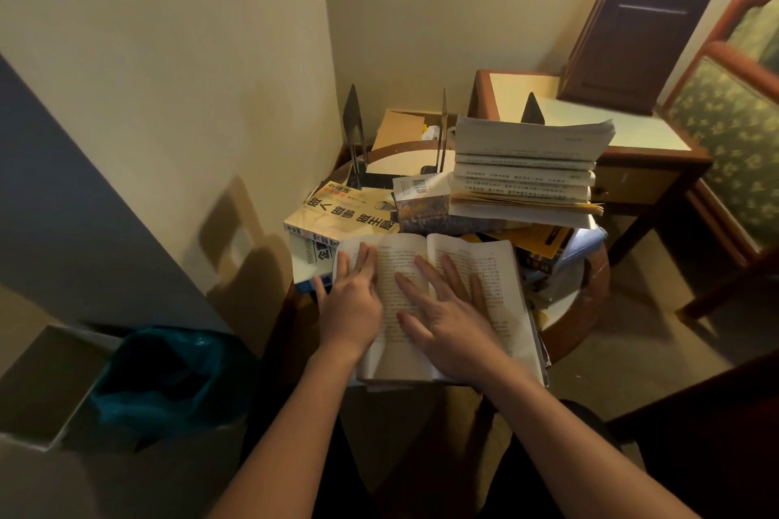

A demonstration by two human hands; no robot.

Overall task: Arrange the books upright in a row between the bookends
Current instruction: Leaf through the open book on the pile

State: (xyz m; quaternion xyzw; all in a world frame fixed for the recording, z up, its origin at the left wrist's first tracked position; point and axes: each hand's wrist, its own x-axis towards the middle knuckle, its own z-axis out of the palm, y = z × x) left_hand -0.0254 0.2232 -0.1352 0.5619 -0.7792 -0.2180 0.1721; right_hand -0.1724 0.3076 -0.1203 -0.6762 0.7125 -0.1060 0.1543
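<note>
Books are nowhere near a row yet. The open book [497, 265] lies flat at the near edge of the round worktop [594, 278], pages up, and I've got both palms on it. Left grip [350, 303] is released, fingers straight across the left page, thumb off its outer edge. Right grip [447, 324] is released too, fingers spread over the gutter. Neither is grasping anything.

Just beyond, a yellow-covered book [337, 215] lies flat on top of others. To its right a stack of books [527, 164] lies piled, page edges toward me. Behind them the dark bookends [353, 126] stand with nothing upright between them.

My read is that nothing is done so far: this one needs closing first, then every book has to be stood up.
</note>
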